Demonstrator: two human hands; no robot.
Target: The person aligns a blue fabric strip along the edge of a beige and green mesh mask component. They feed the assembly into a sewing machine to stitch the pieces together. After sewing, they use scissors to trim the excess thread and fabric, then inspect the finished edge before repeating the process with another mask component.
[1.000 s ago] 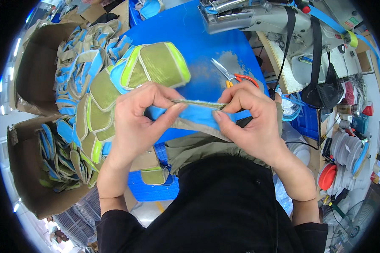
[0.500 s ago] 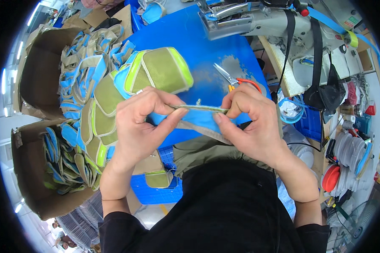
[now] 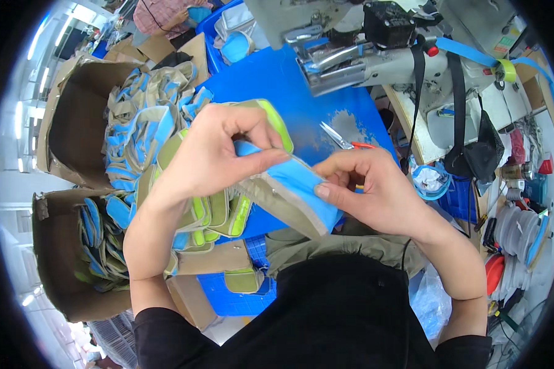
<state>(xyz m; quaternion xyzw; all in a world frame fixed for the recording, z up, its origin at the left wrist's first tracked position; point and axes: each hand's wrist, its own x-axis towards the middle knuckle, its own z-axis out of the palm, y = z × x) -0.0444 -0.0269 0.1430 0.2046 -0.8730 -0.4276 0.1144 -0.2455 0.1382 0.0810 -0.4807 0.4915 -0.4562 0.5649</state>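
A curved fabric piece (image 3: pixel 292 181), blue on one face with a beige edging and an olive part below, hangs between my hands over the front of the blue table. My left hand (image 3: pixel 209 150) pinches its upper left edge between thumb and fingers. On the other end, the thumb of my right hand (image 3: pixel 378 190) presses the blue cloth against bent fingers. Just beyond my right hand lie scissors (image 3: pixel 337 134), their red handles partly hidden by it. Olive pieces with lime trim (image 3: pixel 231 215) lie beneath and behind my left arm.
At left stand two cardboard boxes (image 3: pixel 58 206), the nearer one holding blue and olive pieces. A heap of beige-and-blue strips (image 3: pixel 148 126) lies beside them. A sewing machine (image 3: pixel 375 67) with hanging black straps occupies the far right. Someone in a checked sleeve (image 3: pixel 157 15) is at the back.
The fabric piece has turned from edge-on to show its blue face, and its right end now slants down toward me. Both hands still grip it. The whole view has shifted slightly.
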